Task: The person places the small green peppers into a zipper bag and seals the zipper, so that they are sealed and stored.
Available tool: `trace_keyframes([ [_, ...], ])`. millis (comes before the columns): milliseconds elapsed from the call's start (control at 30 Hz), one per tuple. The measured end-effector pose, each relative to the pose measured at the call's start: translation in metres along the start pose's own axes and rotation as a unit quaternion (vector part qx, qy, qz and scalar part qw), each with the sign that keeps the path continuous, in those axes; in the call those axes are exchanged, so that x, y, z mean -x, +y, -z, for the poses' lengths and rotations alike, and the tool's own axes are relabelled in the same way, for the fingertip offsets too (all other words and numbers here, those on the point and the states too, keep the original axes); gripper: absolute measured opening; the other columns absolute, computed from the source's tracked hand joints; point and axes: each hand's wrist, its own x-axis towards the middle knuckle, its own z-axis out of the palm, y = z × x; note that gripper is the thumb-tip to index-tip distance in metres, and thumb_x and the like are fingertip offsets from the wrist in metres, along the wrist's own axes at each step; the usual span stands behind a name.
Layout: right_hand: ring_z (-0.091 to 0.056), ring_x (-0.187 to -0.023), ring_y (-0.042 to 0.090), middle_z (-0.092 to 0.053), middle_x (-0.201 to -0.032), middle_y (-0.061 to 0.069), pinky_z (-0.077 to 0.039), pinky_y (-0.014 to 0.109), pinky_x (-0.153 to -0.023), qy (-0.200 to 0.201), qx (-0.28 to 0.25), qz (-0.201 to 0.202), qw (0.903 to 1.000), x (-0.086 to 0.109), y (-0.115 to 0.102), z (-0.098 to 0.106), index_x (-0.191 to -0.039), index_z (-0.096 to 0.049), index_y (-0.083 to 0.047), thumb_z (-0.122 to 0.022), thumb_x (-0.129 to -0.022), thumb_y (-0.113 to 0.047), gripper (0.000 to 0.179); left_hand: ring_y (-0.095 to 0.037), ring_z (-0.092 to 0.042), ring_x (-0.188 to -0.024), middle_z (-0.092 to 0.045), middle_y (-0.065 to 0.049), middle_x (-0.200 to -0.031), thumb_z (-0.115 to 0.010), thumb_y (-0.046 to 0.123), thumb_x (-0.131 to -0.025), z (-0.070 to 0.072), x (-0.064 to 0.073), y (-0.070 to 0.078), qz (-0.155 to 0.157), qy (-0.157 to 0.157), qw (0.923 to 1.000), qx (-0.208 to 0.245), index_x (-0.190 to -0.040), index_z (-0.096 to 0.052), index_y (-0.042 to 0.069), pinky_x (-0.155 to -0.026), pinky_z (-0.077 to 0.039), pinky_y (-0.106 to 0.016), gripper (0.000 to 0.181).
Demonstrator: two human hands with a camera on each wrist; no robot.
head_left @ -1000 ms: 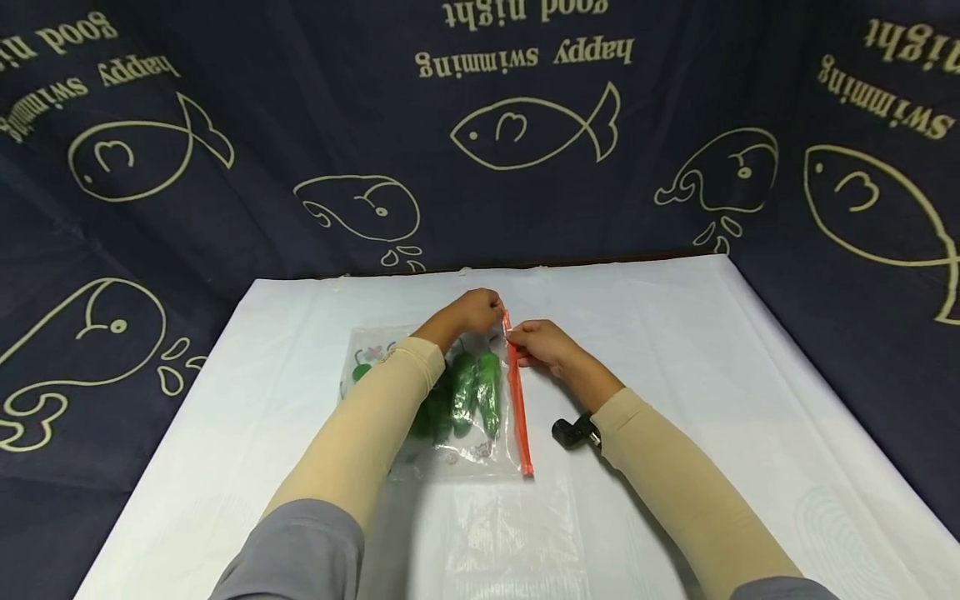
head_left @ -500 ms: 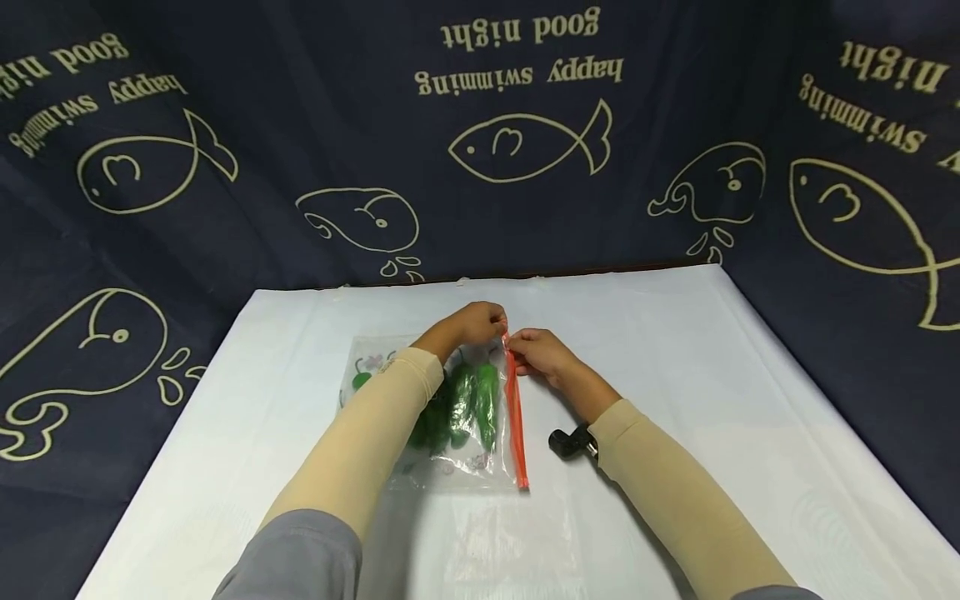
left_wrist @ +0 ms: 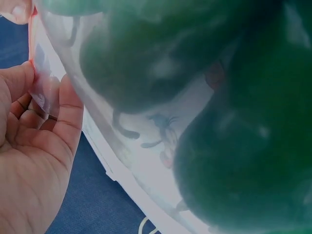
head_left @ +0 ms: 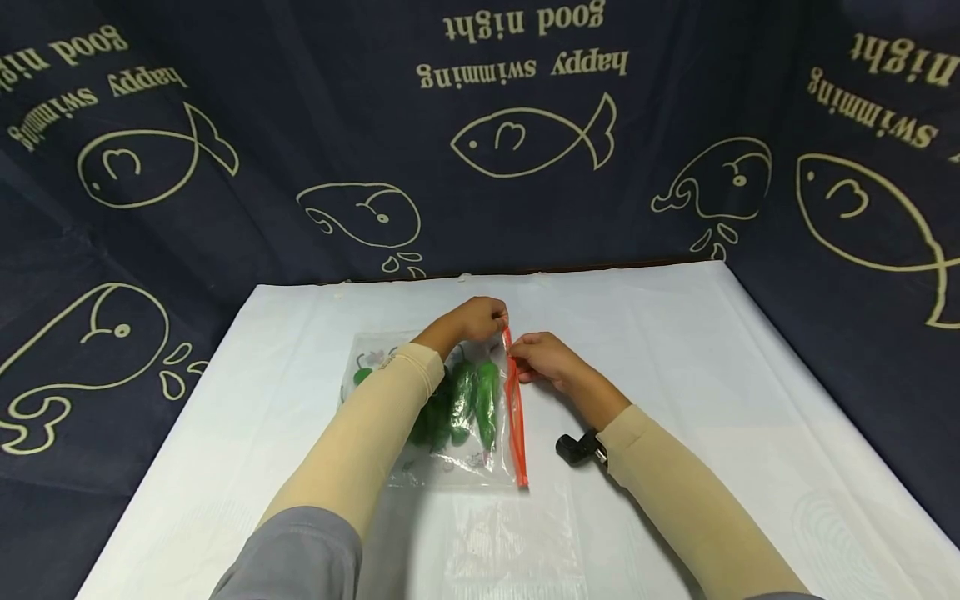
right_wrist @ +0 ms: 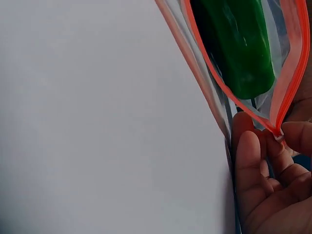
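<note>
A clear zip bag (head_left: pixel 442 477) with a red zip edge lies on the white-covered table. Inside it are several glossy green vegetables (head_left: pixel 487 404) with thin dark stems, like long peppers. My left hand (head_left: pixel 480 318) pinches the far end of the red edge between thumb and fingers; in the left wrist view this hand (left_wrist: pixel 39 131) grips the bag's clear corner. On the same edge, just nearer to me, my right hand (head_left: pixel 551 360) pinches the small pale slider (right_wrist: pixel 279 137). Beyond the slider the two red strips (right_wrist: pixel 292 68) spread apart, with a green vegetable showing between them.
A flat clear plastic sheet (head_left: pixel 513 542) lies on the table (head_left: pixel 675 350) in front of the bag. A black camera mount (head_left: pixel 576 449) sticks out from the right sleeve. Dark blue cloth (head_left: pixel 525 217) with fish drawings hangs behind and at both sides.
My right hand has slid a little toward me along the red edge. Nearer than that hand, the red strips now show a gap. The left hand keeps its grip on the far end.
</note>
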Motion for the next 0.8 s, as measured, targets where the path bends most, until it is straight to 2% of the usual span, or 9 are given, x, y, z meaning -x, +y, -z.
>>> trace_keyframes([
  [333, -0.056, -0.055, 0.012, -0.059, -0.066, 0.008, -0.052, 0.023, -0.055, -0.044, 0.065, 0.02, 0.9967, 0.019, 0.006, -0.001, -0.083, -0.062, 0.001, -0.055, -0.097, -0.008, 0.018, -0.017, -0.05, -0.078, -0.056, -0.002, -0.083, -0.048, 0.015, -0.102, 0.0, 0.0, 0.003, 0.0, 0.003, 1.0, -0.009, -0.094, -0.062, 0.007, -0.07, -0.041, -0.028, 0.018],
  [667, -0.061, -0.061, 0.016, -0.061, -0.069, 0.01, -0.052, 0.025, -0.055, -0.056, 0.12, 0.029, 0.9908, 0.038, 0.01, -0.006, -0.08, -0.062, -0.001, -0.056, -0.097, -0.009, 0.02, -0.017, -0.05, -0.077, -0.056, -0.003, -0.085, -0.046, 0.015, -0.103, -0.002, -0.001, 0.001, 0.006, 0.012, 0.9997, -0.022, -0.094, -0.063, 0.007, -0.071, -0.042, -0.03, 0.02],
  [800, -0.062, -0.062, 0.016, -0.063, -0.07, 0.01, -0.052, 0.026, -0.056, -0.067, 0.134, 0.033, 0.9881, 0.045, 0.01, -0.009, -0.079, -0.063, -0.001, -0.056, -0.096, -0.009, 0.019, -0.018, -0.05, -0.078, -0.056, -0.003, -0.083, -0.046, 0.015, -0.103, -0.001, 0.001, 0.002, 0.012, 0.031, 0.9993, -0.017, -0.093, -0.062, 0.007, -0.071, -0.043, -0.03, 0.02],
])
